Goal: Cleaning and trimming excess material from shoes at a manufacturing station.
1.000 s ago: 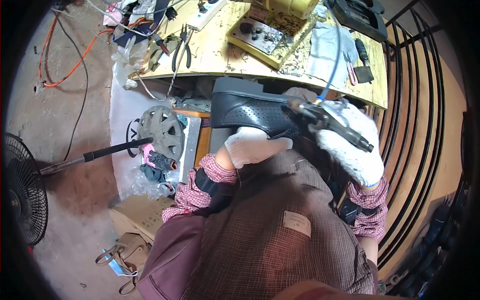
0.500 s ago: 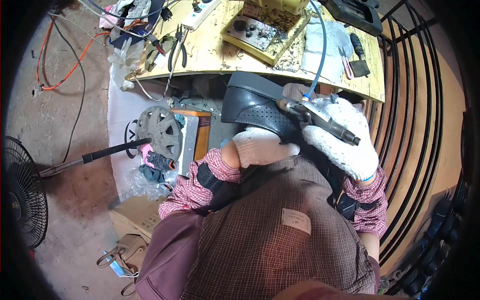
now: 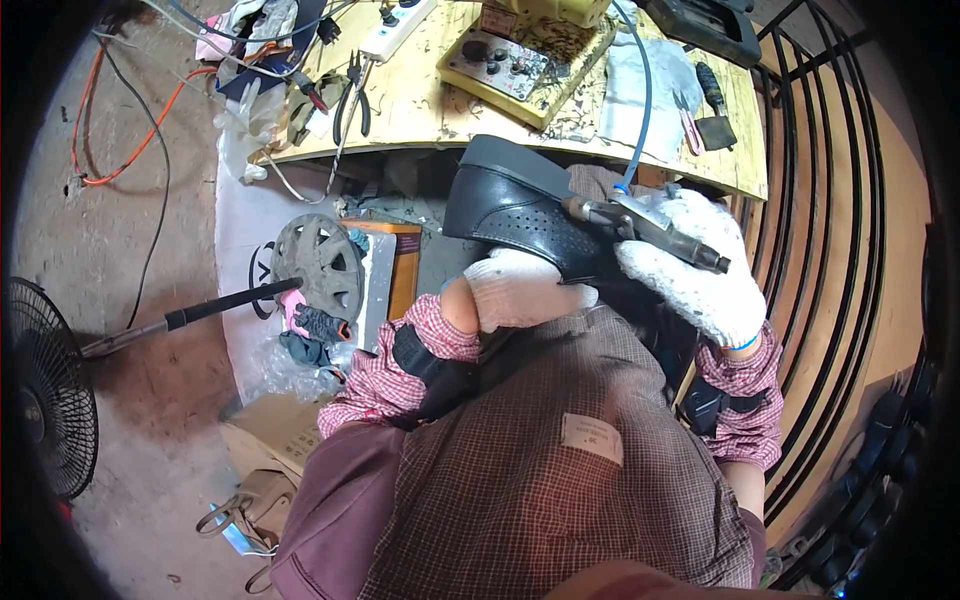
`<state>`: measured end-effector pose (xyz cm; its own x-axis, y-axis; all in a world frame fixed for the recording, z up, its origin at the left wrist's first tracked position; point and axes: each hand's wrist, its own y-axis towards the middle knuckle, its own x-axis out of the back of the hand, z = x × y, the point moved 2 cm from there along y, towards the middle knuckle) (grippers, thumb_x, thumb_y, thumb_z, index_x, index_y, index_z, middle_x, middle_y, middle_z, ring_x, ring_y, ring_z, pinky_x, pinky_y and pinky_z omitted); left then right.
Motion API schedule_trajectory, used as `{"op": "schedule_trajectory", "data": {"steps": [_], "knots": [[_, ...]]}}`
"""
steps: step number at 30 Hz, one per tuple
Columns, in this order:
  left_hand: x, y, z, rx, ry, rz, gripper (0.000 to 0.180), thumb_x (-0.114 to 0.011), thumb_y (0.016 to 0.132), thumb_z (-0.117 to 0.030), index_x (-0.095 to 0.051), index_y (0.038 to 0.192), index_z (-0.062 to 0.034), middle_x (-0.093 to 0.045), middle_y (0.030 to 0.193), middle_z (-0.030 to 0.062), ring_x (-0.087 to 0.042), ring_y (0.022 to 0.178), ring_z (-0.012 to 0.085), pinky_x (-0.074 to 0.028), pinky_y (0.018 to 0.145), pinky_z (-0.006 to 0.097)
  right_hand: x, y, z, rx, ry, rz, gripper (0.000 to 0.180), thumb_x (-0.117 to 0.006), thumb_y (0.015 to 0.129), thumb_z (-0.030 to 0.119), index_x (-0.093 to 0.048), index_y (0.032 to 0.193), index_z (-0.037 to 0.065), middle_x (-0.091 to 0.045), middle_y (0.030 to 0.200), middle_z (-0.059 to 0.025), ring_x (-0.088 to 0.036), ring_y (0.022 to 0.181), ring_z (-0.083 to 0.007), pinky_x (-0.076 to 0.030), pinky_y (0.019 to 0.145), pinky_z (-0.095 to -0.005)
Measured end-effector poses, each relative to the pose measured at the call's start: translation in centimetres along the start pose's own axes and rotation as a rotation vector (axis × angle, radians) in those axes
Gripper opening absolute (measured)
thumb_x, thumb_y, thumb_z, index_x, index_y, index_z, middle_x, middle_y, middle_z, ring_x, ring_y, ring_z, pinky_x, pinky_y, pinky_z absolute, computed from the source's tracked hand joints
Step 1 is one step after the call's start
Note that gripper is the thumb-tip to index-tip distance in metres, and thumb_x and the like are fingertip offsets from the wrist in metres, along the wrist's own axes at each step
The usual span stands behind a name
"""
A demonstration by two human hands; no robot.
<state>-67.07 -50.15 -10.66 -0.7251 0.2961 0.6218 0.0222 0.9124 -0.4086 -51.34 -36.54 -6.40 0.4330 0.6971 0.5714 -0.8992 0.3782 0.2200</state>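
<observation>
My left hand [image 3: 525, 290] gripped the black shoe [image 3: 520, 215] from below, btwn both hands; right hand [image 3: 690, 275] clenched round the metal air tool [image 3: 645, 222], tip touching shoe, just under the counter [image 3: 430, 110].

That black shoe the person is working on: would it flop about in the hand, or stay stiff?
The black shoe probably holds its shape: its sole edge looks thick and straight, and it stays rigid while the left hand props it from below. The perforated upper looks like leather, so likely a little pliable. It seems light, since one gloved hand steadies it while the right hand works a metal tool.
</observation>
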Motion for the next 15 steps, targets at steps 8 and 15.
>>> {"op": "schedule_trajectory", "data": {"steps": [8, 15], "knots": [[1.0, -0.6, 2.3, 0.259, -0.360, -0.038, 0.024, -0.076, 0.084, -0.024, -0.075, 0.101, -0.0087, -0.070, 0.083, 0.0111, -0.064, 0.072, 0.0242, -0.052, 0.071, 0.028, 1.5, -3.3, -2.7, -0.471, 0.383, -0.081, 0.023, -0.084, 0.078, 0.012, -0.073, 0.096, 0.002, -0.067, 0.085, -0.0049, -0.062, 0.074, -0.0137, -0.047, 0.066, -0.0274], [2.0, -2.6, 8.7, -0.341, 0.021, -0.399, 0.020, -0.069, 0.087, -0.010, -0.077, 0.105, -0.0152, -0.061, 0.064, 0.0100, -0.055, 0.049, 0.0204, -0.043, 0.048, 0.030, 1.9, -5.4, -5.1, -0.279, -0.032, -0.090, 0.024, -0.084, 0.076, 0.018, -0.073, 0.093, 0.004, -0.065, 0.076, -0.0091, -0.062, 0.070, -0.0241, -0.049, 0.066, -0.0359]]}}
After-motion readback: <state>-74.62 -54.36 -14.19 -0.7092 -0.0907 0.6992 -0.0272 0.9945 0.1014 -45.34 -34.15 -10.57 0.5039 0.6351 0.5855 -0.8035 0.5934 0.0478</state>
